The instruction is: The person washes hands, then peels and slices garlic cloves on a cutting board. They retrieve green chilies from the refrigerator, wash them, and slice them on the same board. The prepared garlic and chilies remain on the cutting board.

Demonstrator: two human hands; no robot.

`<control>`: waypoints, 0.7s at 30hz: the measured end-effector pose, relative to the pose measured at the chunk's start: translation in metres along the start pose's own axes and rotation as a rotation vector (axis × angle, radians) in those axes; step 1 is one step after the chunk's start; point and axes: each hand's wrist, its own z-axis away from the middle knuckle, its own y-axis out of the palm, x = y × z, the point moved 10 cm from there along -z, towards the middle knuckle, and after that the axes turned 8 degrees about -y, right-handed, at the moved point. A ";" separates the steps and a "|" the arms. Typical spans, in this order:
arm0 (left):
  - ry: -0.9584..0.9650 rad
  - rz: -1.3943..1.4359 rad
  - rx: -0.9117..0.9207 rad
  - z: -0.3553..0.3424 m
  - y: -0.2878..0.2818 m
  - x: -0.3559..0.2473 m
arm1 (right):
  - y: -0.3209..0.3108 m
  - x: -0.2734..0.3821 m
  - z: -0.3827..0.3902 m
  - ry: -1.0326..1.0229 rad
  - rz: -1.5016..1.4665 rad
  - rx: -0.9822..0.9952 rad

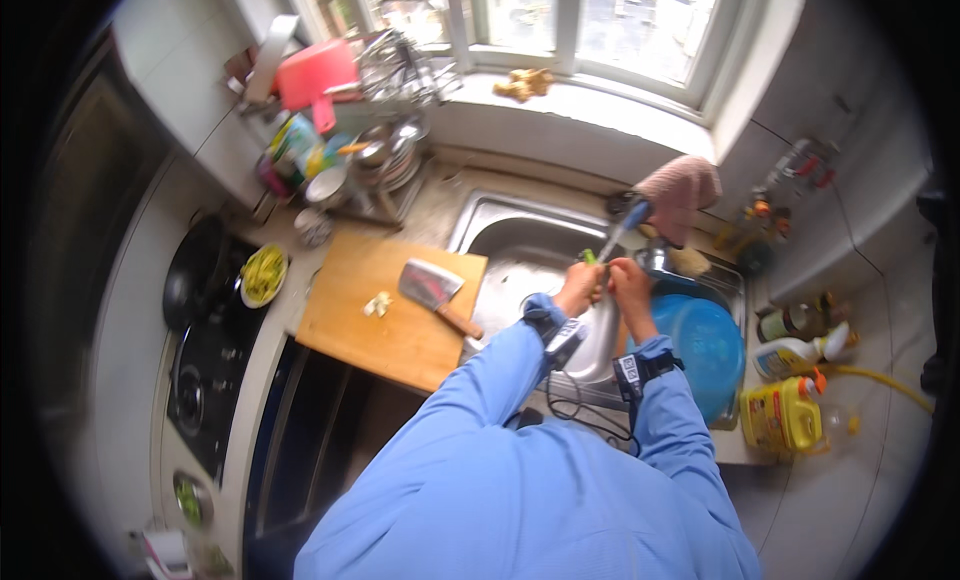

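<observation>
Both my hands are over the stainless steel sink (498, 298), below the faucet (622, 230) with its blue tip. My left hand (580, 289) is closed around a small green vegetable (588, 256); only its end shows above the fingers, so its kind is unclear. Close beside it, my right hand (630, 286) has its fingers curled in; what they pinch, if anything, is hidden. To the left, a cleaver (430, 284) with a wooden handle lies on the wooden cutting board (350, 330), near some pale chopped pieces (378, 304) that look like garlic.
A blue basin (705, 350) stands right of the sink, with a yellow jug (782, 416) and spray bottle (795, 355) beyond. A pink towel (680, 195) hangs behind the faucet. At left are a bowl of sliced vegetables (263, 275), a black wok (192, 280) and a stove (195, 390).
</observation>
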 end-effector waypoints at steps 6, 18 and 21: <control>0.044 -0.027 -0.174 0.019 -0.026 -0.008 | 0.061 0.017 0.006 0.130 -0.528 0.097; 0.328 0.226 -0.062 -0.007 -0.050 -0.012 | 0.061 -0.030 0.008 -0.045 -0.105 0.123; 0.253 0.232 -0.018 -0.007 -0.046 -0.007 | 0.075 -0.042 0.021 0.118 -0.387 0.184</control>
